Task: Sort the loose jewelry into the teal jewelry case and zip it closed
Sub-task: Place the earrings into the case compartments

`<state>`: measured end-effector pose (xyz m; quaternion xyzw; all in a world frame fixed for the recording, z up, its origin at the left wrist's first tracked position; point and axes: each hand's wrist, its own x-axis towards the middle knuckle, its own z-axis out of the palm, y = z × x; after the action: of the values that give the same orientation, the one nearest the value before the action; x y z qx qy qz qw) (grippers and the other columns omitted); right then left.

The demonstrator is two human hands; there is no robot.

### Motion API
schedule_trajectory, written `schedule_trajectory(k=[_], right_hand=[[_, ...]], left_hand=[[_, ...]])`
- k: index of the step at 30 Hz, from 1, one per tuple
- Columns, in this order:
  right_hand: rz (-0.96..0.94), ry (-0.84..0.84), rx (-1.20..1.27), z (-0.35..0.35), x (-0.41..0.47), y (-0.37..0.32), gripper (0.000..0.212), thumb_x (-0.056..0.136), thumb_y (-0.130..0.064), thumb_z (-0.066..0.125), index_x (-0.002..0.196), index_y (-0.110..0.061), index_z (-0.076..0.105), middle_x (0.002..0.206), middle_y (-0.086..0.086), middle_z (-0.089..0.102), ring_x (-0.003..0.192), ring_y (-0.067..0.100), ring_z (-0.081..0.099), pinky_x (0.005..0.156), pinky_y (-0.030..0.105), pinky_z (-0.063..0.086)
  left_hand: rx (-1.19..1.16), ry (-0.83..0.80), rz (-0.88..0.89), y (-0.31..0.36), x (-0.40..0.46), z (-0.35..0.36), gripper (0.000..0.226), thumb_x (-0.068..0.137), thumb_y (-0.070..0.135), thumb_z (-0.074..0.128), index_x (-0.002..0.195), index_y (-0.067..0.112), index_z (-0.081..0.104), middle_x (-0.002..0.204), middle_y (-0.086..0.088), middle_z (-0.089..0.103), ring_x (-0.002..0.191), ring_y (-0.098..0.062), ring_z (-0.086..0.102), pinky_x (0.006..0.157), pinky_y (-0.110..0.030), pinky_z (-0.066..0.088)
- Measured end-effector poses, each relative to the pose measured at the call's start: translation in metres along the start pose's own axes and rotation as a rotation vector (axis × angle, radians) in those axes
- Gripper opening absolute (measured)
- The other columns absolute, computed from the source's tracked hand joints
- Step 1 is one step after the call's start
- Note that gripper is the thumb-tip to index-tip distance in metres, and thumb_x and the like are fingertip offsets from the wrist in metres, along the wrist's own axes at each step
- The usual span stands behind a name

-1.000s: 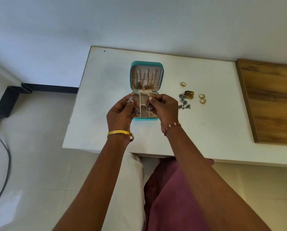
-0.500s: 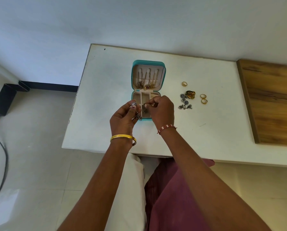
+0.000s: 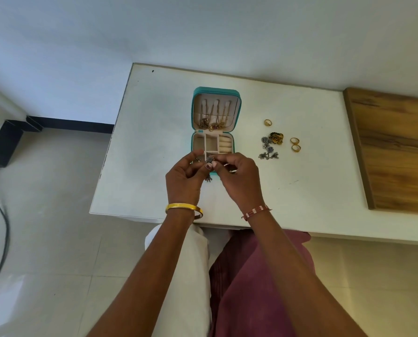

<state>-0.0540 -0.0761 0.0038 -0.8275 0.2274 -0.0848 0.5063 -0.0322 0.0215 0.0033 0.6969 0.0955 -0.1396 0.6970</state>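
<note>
Teal case (image 3: 194, 110) lies open on the white table (image 3: 154, 132), lid flat on the far side, tray nearer. Gold chains (image 3: 213, 120) hang on the lid's pale lining, bunched at its near edge. Tray shows bare compartments and a row of ring rolls (image 3: 225, 145) on its right side.

Both hands work together over the near edge of the tray. Left hand (image 3: 185, 177) has thumb and fingers curled, pinching a silver earring (image 3: 209, 159) at its flower-shaped top; a small dangle (image 3: 208, 178) hangs below between the two hands (whether it is the same piece, cannot tell). Right hand (image 3: 239, 176) is curled too, fingertips meeting the left's at that earring, gripping it.

Loose jewelry lies on the table right of the case, well apart from it: silver earrings (image 3: 268, 149) in a cluster, a gold-and-dark piece (image 3: 277, 138) touching their far side, one gold ring (image 3: 267, 122) farther off, two gold rings (image 3: 295, 144) just beside each other to the right.

Yellow bangle (image 3: 183, 207) on left wrist, red-and-white band (image 3: 256, 212) on right. Wooden panel (image 3: 397, 152) at the far right of the table.
</note>
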Motion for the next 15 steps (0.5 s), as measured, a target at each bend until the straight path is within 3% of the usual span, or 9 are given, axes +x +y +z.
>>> schedule_trajectory(k=[3, 5, 8, 11, 15], right_hand=[[-0.031, 0.022, 0.051, -0.004, 0.0, -0.001, 0.015, 0.08, -0.006, 0.066, 0.095, -0.004, 0.069, 0.093, 0.007, 0.066, 0.073, -0.002, 0.055, 0.061, 0.002, 0.042], [-0.065, 0.02, 0.074, -0.007, 0.002, -0.004, 0.011, 0.08, -0.006, 0.067, 0.09, -0.004, 0.069, 0.089, 0.003, 0.065, 0.075, -0.001, 0.057, 0.061, 0.004, 0.044], [-0.097, 0.006, 0.083, -0.01, 0.006, -0.009, 0.009, 0.079, -0.005, 0.067, 0.088, -0.004, 0.068, 0.084, 0.002, 0.063, 0.074, 0.002, 0.058, 0.06, 0.006, 0.045], [-0.047, 0.006, 0.139, -0.014, 0.015, -0.011, 0.011, 0.082, -0.004, 0.063, 0.091, 0.001, 0.067, 0.084, 0.005, 0.064, 0.072, 0.005, 0.059, 0.062, 0.004, 0.045], [0.044, 0.015, 0.286, -0.016, 0.028, -0.01, 0.013, 0.085, -0.001, 0.058, 0.096, 0.005, 0.063, 0.085, 0.008, 0.065, 0.059, 0.002, 0.063, 0.057, 0.009, 0.05]], left_hand=[[0.041, -0.035, 0.055, 0.001, 0.0, 0.0, 0.039, 0.079, 0.001, 0.063, 0.116, 0.009, 0.058, 0.086, -0.003, 0.067, 0.063, 0.001, 0.063, 0.074, -0.012, 0.053], [0.039, -0.049, 0.062, 0.003, 0.001, 0.001, 0.04, 0.079, 0.0, 0.063, 0.117, 0.008, 0.058, 0.09, -0.004, 0.067, 0.067, 0.001, 0.064, 0.075, -0.011, 0.052], [0.035, -0.056, 0.06, 0.006, 0.0, 0.003, 0.04, 0.078, 0.001, 0.064, 0.117, 0.01, 0.058, 0.093, -0.005, 0.067, 0.079, -0.005, 0.065, 0.083, -0.014, 0.051], [0.022, -0.042, 0.065, 0.006, -0.002, 0.005, 0.036, 0.08, 0.003, 0.063, 0.115, 0.011, 0.06, 0.097, -0.006, 0.067, 0.088, -0.013, 0.067, 0.09, -0.03, 0.052], [-0.032, 0.119, 0.011, -0.005, -0.002, 0.0, 0.019, 0.083, 0.006, 0.06, 0.098, 0.017, 0.065, 0.103, -0.011, 0.068, 0.095, -0.024, 0.065, 0.088, -0.039, 0.053]])
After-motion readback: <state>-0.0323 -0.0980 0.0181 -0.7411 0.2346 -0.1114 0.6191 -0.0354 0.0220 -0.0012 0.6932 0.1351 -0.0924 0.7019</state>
